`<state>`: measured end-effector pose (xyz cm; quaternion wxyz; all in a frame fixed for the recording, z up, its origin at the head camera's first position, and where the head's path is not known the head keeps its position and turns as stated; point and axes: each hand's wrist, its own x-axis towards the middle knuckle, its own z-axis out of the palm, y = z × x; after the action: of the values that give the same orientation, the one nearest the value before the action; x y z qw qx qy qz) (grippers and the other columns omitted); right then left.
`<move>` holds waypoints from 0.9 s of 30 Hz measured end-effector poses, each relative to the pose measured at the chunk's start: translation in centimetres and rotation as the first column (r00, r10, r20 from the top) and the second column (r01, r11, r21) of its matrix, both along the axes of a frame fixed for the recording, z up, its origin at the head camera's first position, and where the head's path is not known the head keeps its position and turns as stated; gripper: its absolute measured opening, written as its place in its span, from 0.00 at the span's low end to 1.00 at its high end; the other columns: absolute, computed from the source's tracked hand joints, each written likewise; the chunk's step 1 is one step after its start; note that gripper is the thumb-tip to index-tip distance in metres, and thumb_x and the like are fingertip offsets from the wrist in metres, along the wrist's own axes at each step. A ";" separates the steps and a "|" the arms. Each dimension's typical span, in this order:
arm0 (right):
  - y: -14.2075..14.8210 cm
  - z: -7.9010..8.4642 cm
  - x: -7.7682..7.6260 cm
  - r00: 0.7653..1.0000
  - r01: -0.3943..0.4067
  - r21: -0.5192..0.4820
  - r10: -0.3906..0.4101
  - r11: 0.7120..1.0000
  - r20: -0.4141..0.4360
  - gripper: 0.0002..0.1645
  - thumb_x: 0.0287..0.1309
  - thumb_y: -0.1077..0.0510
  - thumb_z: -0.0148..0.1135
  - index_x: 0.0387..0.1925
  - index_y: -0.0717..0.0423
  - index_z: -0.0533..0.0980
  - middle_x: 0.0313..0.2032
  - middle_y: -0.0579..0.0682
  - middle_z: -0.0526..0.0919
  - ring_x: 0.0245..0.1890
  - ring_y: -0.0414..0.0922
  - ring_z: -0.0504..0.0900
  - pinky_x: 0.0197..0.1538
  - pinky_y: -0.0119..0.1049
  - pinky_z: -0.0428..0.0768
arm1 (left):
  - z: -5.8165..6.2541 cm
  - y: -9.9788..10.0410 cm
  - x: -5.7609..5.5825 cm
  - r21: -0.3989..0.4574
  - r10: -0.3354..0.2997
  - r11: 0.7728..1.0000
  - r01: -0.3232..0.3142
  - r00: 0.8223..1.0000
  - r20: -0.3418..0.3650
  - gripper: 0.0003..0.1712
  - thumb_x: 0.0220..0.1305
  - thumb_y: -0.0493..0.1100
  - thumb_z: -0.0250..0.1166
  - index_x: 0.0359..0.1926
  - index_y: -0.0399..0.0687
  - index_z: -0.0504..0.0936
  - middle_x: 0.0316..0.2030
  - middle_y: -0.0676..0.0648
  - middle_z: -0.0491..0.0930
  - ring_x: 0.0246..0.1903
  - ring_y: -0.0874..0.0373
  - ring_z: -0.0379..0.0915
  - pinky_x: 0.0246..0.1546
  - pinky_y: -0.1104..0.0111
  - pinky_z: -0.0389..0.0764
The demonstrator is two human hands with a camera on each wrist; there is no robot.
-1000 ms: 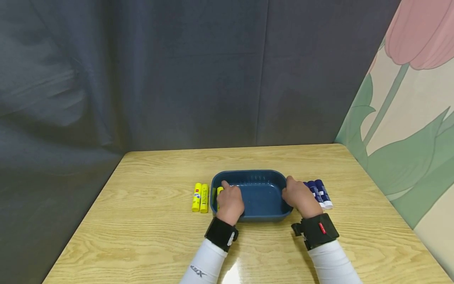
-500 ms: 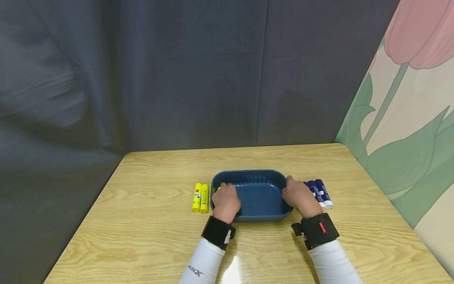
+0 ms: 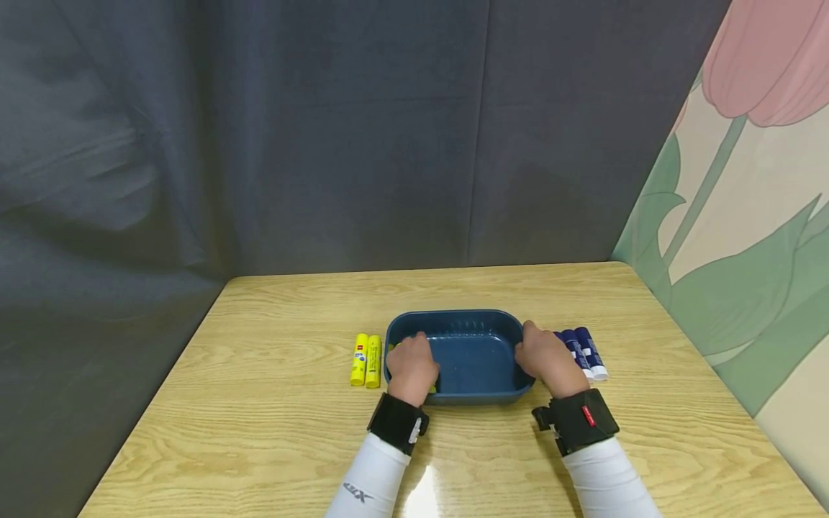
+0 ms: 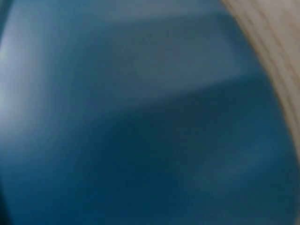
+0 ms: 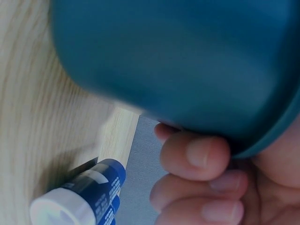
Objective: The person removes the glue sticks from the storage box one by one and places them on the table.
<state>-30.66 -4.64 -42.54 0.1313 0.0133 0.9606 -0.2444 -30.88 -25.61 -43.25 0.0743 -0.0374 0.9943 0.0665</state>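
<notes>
A dark blue plastic basin (image 3: 479, 392) stands on the wooden table. Inside its left end my left hand (image 3: 412, 370) curls in a fist, gripping a yellow glue stick (image 3: 432, 389) whose end shows beside the wrist. More yellow peeks out at the knuckles; my left fingertips are hidden. The left wrist view holds only the blurred basin wall (image 4: 140, 154). At the right end my right hand (image 3: 550, 360) grips the basin's rim, fingers (image 5: 194, 154) curled under it from outside in the right wrist view.
Two yellow glue sticks (image 3: 365, 361) lie side by side just left of the basin. Several dark blue glue sticks (image 3: 586, 352) with white ends lie to the right, behind my right hand. A grey cloth (image 3: 363, 144) hangs along the table's back edge (image 3: 427, 271).
My left hand has shifted slightly left and curled over the yellow glue sticks inside the basin. A bit of yellow now shows right of that wrist. My right hand and the basin stay put.
</notes>
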 end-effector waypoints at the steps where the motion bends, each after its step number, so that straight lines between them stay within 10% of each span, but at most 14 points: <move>1: 0.0 0.0 0.0 1.000 0.000 -0.001 0.000 1.000 -0.001 0.23 0.65 0.61 0.44 0.55 0.74 0.60 0.34 0.63 0.75 0.28 0.50 0.74 0.26 0.37 0.71 | 0.0 0.0 0.0 0.002 0.000 1.000 0.000 1.000 -0.004 0.28 0.54 0.52 0.69 0.54 0.46 0.75 0.39 0.45 0.80 0.35 0.51 0.78 0.34 0.58 0.78; 27: 0.1 -0.2 0.0 1.000 -0.005 0.018 0.005 1.000 -0.008 0.26 0.65 0.61 0.44 0.58 0.76 0.57 0.37 0.67 0.75 0.28 0.51 0.75 0.27 0.39 0.73 | 0.1 0.2 0.2 0.006 -0.005 1.000 0.005 1.000 0.004 0.33 0.53 0.55 0.69 0.58 0.51 0.73 0.43 0.45 0.81 0.38 0.50 0.78 0.36 0.57 0.79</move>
<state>-30.70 -4.58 -42.71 0.1280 0.0110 0.9634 -0.2353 -30.66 -25.39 -43.14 0.0763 -0.0348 0.9941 0.0692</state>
